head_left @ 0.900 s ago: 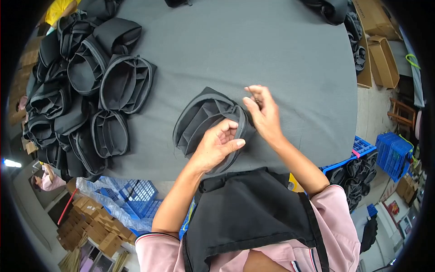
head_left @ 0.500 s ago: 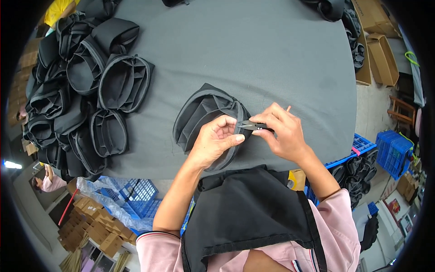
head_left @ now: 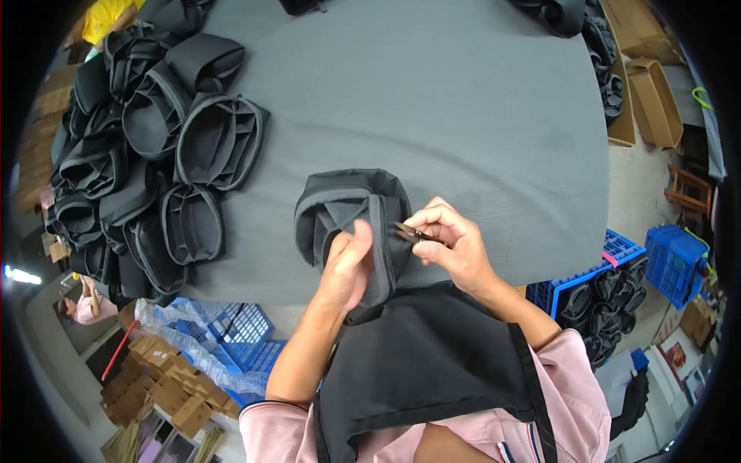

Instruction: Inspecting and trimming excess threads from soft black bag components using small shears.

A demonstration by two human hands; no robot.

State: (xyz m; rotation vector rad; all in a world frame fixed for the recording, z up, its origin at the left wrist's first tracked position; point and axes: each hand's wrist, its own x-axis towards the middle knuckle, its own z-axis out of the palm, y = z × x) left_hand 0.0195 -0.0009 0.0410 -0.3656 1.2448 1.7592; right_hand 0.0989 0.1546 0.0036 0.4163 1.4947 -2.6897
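Note:
A black zippered pouch rests near the front edge of the grey table, its mouth facing up and inner dividers showing. My left hand is closed on its near side, with the thumb raised inside the opening and the other fingers partly hidden in the pouch. On the pouch's right, my right hand grips small dark thread snips, their blades pointing left at the zipper edge. The blade tips lie close to the fabric; whether they touch it I cannot tell.
Similar black pouches are heaped along the table's left side. More fill a cardboard box at the far right and a blue crate beside the table. Another blue crate stands at lower left. A person in yellow is at far left.
The pouch has been turned and tipped, so its zipper edge now runs more upright. My left thumb has lifted into the opening. My right hand has moved slightly left and down with the snips.

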